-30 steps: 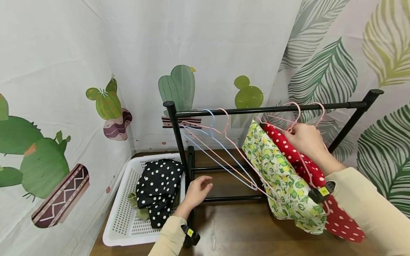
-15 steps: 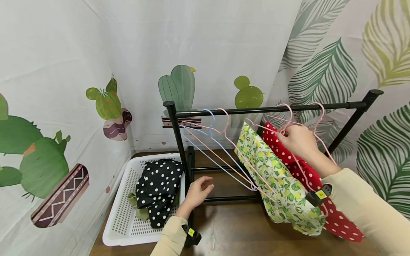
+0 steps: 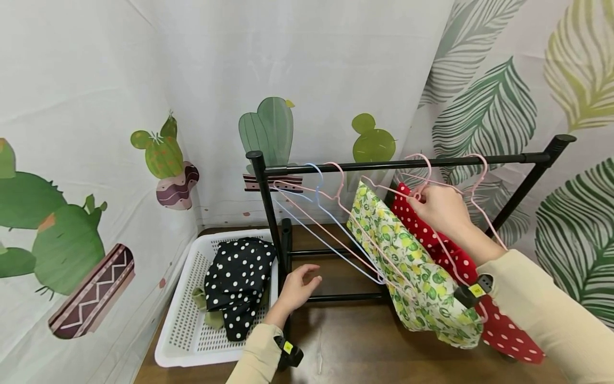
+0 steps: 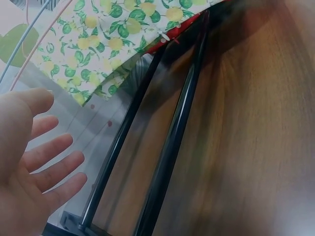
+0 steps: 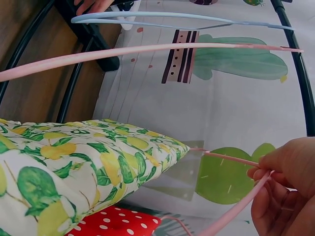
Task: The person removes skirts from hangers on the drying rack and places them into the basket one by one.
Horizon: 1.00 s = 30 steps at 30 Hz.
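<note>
White fabric curtain (image 3: 321, 58) printed with green cacti hangs behind a brown wooden bench (image 3: 345, 346), where a black metal rack (image 3: 267, 205) stands. From its rail hangs a slim pink hanger (image 5: 239, 204) bearing a white cloth with yellow lemons and green leaves (image 3: 398, 256); the right hand (image 3: 443, 210) has its grip pinching that hanger just below the hook. Compared with a second ago, hanger and cloth sit further left, so the gap to the red cloth with white dots (image 3: 513, 330) is wider and the two pieces stand more clearly separated. The lemon cloth slants toward the person, mostly smooth, one pointed corner up near the curtain; the right arm covers part of it. To its left hang a bare pale-blue hanger (image 5: 108, 16) and a bare pink hanger (image 5: 123, 51). Further left, the left hand (image 3: 295, 290) holds nothing, fingers loosely bent, near a white perforated plastic basket (image 3: 206, 360) containing a black cloth with white dots (image 3: 242, 282) and some olive-green cloth (image 3: 214, 320).
</note>
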Each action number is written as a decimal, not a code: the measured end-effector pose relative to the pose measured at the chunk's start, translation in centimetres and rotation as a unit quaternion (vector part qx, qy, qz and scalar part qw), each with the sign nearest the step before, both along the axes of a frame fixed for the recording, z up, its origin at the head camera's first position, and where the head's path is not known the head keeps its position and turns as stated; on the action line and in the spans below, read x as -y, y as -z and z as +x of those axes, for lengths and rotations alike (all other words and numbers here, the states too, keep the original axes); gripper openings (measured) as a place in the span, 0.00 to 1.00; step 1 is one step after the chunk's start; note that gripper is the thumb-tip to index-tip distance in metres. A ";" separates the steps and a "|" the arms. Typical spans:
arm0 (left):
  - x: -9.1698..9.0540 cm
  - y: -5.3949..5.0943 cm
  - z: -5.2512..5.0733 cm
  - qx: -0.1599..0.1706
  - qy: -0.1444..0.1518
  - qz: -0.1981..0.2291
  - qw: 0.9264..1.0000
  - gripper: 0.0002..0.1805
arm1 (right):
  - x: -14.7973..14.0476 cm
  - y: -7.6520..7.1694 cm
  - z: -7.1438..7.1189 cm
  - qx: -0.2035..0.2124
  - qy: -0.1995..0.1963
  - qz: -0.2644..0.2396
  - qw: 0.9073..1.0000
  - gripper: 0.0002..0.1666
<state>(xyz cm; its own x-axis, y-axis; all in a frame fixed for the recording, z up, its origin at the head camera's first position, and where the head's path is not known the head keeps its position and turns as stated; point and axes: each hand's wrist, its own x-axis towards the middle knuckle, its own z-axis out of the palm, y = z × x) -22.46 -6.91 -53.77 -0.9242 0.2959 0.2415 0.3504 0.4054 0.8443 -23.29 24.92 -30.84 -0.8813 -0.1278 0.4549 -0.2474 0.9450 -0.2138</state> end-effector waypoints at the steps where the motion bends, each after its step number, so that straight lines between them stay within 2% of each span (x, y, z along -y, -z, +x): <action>1: -0.1 0.0 0.0 0.004 -0.002 -0.002 1.000 0.15 | 0.1 0.0 0.0 -0.004 0.000 0.001 1.000 0.16; 5: -0.3 0.2 0.1 0.008 -0.003 -0.017 1.000 0.16 | 0.3 -0.1 0.0 -0.002 -0.004 -0.003 1.000 0.16; 8: -0.5 0.4 0.1 0.007 0.007 -0.024 1.000 0.17 | 0.5 -0.2 0.1 0.007 -0.003 -0.006 1.000 0.17; 12: -0.8 0.4 0.1 0.023 0.016 -0.025 0.999 0.21 | 1.0 -0.4 0.4 0.013 -0.002 -0.006 1.000 0.21; 16: -1.1 0.4 0.2 0.038 0.016 -0.031 0.999 0.24 | 1.3 -0.5 0.5 0.015 -0.007 -0.010 1.000 0.18; 23: -1.6 0.8 0.1 0.064 0.020 -0.018 0.998 0.28 | 1.8 -0.4 0.6 0.007 -0.022 -0.011 1.000 0.14; 30: -2.1 1.7 -0.4 0.108 0.010 0.008 0.994 0.35 | 2.3 -0.4 0.7 0.007 -0.021 -0.011 1.000 0.18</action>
